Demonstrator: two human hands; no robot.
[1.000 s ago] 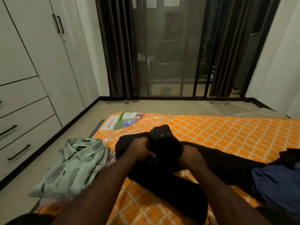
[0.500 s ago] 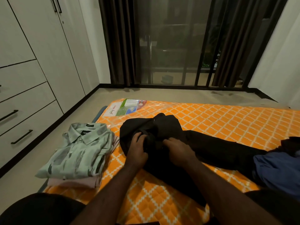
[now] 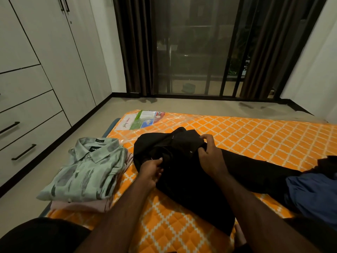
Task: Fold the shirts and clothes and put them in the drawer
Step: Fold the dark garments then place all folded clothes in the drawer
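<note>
A black shirt (image 3: pixel 184 172) lies rumpled across the orange quilted mattress (image 3: pixel 255 136). My left hand (image 3: pixel 151 168) pinches a fold near its left edge. My right hand (image 3: pixel 209 154) grips the cloth near its collar end, where small buttons show. To the left a folded pale green patterned shirt (image 3: pixel 85 170) sits on top of a folded pink garment (image 3: pixel 82 206). At the right edge lies an unfolded blue garment (image 3: pixel 313 194), with more dark cloth behind it. The wardrobe drawers (image 3: pixel 27 134) with black handles stand at the left, all closed.
A plastic-wrapped printed label (image 3: pixel 142 119) lies at the mattress's far left corner. Beige floor runs between the mattress and the wardrobe. Dark curtains (image 3: pixel 136 48) flank a glass sliding door (image 3: pixel 197 52) at the back. My dark-clad knee (image 3: pixel 42 234) shows at the bottom left.
The black shirt came down from in front of me onto the mattress. My hands have spread apart on it, the right one moving up toward the collar end.
</note>
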